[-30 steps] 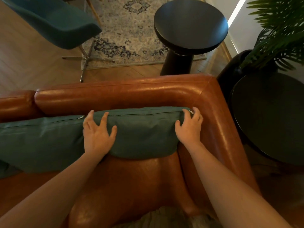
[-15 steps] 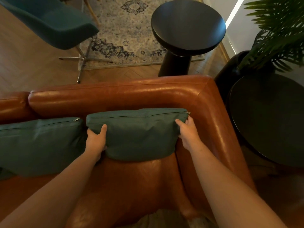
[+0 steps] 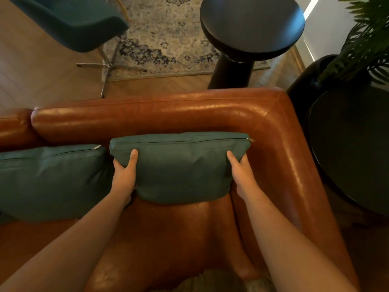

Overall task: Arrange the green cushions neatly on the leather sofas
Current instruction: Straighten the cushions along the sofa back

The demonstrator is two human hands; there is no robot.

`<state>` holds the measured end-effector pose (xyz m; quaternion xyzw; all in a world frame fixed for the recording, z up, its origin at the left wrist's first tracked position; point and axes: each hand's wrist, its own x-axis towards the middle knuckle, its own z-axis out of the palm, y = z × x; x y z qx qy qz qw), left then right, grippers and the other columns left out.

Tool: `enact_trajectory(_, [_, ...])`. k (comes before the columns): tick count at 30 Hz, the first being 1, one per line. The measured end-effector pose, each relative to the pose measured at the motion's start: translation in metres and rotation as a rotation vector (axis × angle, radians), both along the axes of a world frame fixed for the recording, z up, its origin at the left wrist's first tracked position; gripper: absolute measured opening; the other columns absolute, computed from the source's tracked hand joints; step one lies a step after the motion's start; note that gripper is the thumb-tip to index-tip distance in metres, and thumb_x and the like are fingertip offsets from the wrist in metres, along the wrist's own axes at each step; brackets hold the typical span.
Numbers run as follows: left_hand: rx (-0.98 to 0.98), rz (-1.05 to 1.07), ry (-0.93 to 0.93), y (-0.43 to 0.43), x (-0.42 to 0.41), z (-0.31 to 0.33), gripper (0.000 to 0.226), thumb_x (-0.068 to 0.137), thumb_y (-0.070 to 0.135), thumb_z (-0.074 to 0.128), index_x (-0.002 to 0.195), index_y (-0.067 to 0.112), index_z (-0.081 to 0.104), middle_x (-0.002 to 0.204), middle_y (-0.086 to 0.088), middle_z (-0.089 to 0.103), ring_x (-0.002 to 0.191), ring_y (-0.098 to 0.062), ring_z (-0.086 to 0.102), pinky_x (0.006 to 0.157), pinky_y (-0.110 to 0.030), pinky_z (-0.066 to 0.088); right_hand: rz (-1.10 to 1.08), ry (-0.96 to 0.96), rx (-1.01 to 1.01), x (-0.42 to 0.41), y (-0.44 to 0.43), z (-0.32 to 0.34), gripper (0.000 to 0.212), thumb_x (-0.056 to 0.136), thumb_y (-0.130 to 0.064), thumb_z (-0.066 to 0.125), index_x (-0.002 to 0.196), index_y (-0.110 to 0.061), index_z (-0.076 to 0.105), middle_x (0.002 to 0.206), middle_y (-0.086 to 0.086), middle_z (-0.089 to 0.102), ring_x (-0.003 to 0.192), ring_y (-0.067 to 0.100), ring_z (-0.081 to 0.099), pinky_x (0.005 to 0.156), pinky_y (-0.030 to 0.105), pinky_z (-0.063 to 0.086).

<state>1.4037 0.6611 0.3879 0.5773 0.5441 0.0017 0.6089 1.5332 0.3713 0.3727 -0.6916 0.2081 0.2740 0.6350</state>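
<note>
Surroundings: rug (image 3: 168, 34), teal chair (image 3: 73, 20) and black round table (image 3: 252, 24) behind the sofa (image 3: 189, 110); plant (image 3: 366, 43) past its right arm. Second cushion (image 3: 48, 178) leans on the backrest, just left of the held one. Cushion (image 3: 181, 167): upright in the sofa's right corner. Left hand (image 3: 124, 175) grips its left edge, right hand (image 3: 242, 173) its right edge; thumbs lie across the front, fingers hidden behind.

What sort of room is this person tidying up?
Probably a living room or lounge: a brown leather sofa with a green cushion standing on it, a patterned rug on wooden flooring, and a round black side table near a potted plant.
</note>
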Motion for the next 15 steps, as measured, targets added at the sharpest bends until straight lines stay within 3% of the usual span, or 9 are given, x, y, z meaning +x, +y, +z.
enact_trajectory(4, [0.004,0.005,-0.044,0.004,-0.007,-0.018,0.116,0.066,0.099,0.056,0.163,0.052,0.012,0.162,0.004,0.041,0.146,-0.031,0.043,0.118,-0.063,0.036,-0.063,-0.037,0.022,-0.001,-0.004,-0.017,0.079,0.086,-0.063,0.073,0.156,-0.038,0.046,0.145,-0.012,0.061,0.13,0.013,0.06,0.114,0.044,0.047])
enact_trajectory(8, [-0.097,0.056,-0.041,0.003,0.001,-0.033,0.107,0.075,0.093,0.053,0.164,0.049,0.012,0.161,0.002,0.042,0.144,-0.034,0.043,0.114,-0.068,0.039,-0.074,-0.023,0.035,-0.005,0.015,-0.03,0.082,0.085,-0.078,0.062,0.155,-0.041,0.045,0.144,-0.01,0.062,0.132,0.018,0.06,0.114,0.049,0.048])
enact_trajectory(11, [-0.115,0.033,-0.01,0.012,0.01,-0.038,0.107,0.076,0.093,0.052,0.164,0.048,0.012,0.162,0.001,0.042,0.146,-0.036,0.042,0.113,-0.071,0.038,-0.068,-0.071,-0.051,0.009,0.021,-0.045,0.102,0.063,-0.1,0.058,0.147,-0.044,0.051,0.143,-0.01,0.062,0.132,0.02,0.059,0.115,0.051,0.047])
enact_trajectory(15, [-0.116,-0.003,0.015,0.015,0.012,-0.036,0.11,0.071,0.096,0.052,0.163,0.05,0.012,0.163,0.002,0.041,0.147,-0.037,0.042,0.111,-0.074,0.037,-0.075,-0.114,-0.095,0.017,0.018,-0.037,0.068,0.089,-0.077,0.058,0.147,-0.042,0.055,0.138,-0.012,0.066,0.127,0.019,0.062,0.112,0.051,0.05])
